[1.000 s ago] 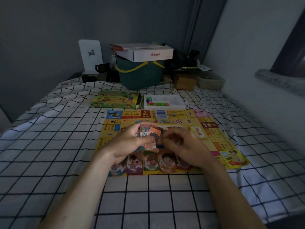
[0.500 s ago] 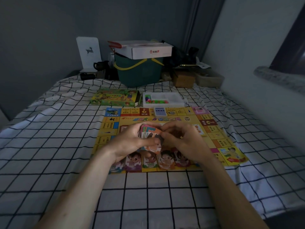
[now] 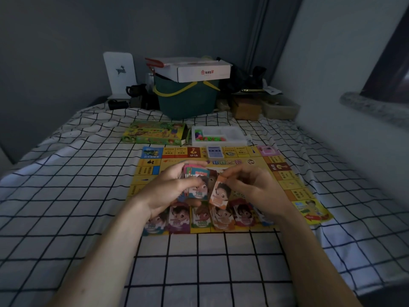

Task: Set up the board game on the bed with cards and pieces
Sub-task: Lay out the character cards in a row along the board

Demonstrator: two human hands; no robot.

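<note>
Above board (image 3: 285, 180), right hand (image 3: 254, 187) now pulls orange card (image 3: 219, 192) off stack (image 3: 195, 182).

Yellow game board (image 3: 285, 182) flat on the checked bed (image 3: 66, 196). Row of money-card piles (image 3: 200, 218) along its near edge, face up. Fanned card stack (image 3: 195, 185) gripped in left hand (image 3: 168, 191); single orange card (image 3: 220, 192) pinched upright in right hand (image 3: 254, 187). Blue card deck (image 3: 214, 151) on far edge. White pieces tray (image 3: 219, 136) and green game box (image 3: 155, 135) beyond the board.
</note>
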